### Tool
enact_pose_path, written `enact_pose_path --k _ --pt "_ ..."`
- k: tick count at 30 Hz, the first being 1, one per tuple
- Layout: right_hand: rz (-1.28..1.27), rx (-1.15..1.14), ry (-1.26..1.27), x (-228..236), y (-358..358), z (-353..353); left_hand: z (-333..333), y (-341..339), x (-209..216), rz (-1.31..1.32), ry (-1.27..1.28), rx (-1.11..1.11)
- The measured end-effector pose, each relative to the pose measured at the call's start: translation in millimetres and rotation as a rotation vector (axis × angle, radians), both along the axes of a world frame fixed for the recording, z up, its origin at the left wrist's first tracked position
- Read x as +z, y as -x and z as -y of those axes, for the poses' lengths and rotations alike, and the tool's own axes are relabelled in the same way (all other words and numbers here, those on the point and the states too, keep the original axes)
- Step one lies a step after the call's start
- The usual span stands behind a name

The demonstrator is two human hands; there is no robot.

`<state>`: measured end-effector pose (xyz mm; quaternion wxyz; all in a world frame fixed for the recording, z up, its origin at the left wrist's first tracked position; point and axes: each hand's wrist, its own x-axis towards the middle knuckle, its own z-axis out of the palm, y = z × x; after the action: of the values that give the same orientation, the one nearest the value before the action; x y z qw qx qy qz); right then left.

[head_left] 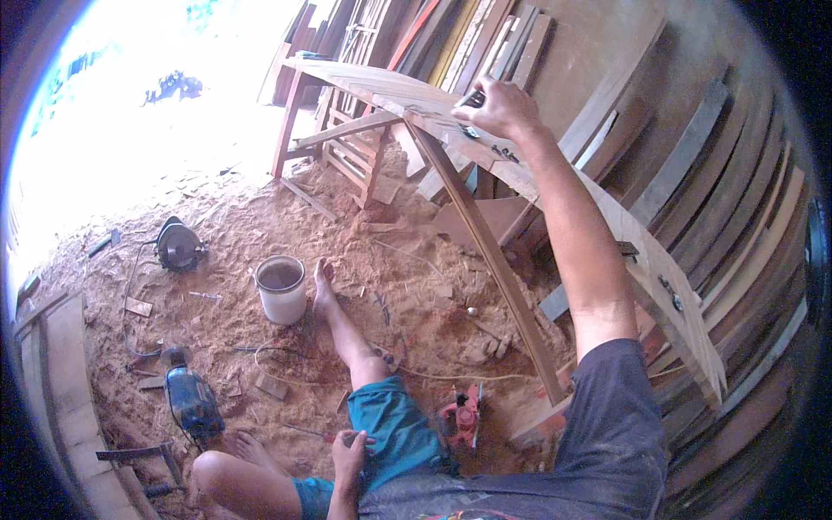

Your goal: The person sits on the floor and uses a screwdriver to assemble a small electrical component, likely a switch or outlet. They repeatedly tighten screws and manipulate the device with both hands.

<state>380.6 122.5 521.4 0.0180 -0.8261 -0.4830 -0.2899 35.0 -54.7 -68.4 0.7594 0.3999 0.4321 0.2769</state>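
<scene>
My right arm reaches far up and out over a long pale wooden plank (637, 225). My right hand (503, 108) is closed around a small dark object (473, 100), whose kind I cannot make out, just above the plank. Small dark metal pieces (505, 154) lie on the plank near my wrist, and another dark piece (674, 296) sits toward its near end. Low in the view, my left hand (350, 452) rests by my thigh, fingers curled around a thin tool with a red handle (331, 438). Its slim shaft points left; my fingers hide part of it.
Wood shavings cover the floor around my bare feet. A white bucket (282, 303) stands ahead, with a round-bladed power tool (179, 246) beyond it. A blue power tool (192, 403) lies left, a red one (465, 416) right. Boards (693, 147) lean along the wall. Cords cross the floor.
</scene>
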Motion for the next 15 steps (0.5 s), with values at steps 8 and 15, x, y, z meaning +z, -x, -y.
enact_pose_path --k 8,15 --pt "-0.031 -0.215 0.056 -6 -56 4 3 19 -1 0.001 -0.023 0.014" --pt "0.15 0.031 -0.28 -3 -29 22 0 10 -29 -0.056 -0.018 0.13"
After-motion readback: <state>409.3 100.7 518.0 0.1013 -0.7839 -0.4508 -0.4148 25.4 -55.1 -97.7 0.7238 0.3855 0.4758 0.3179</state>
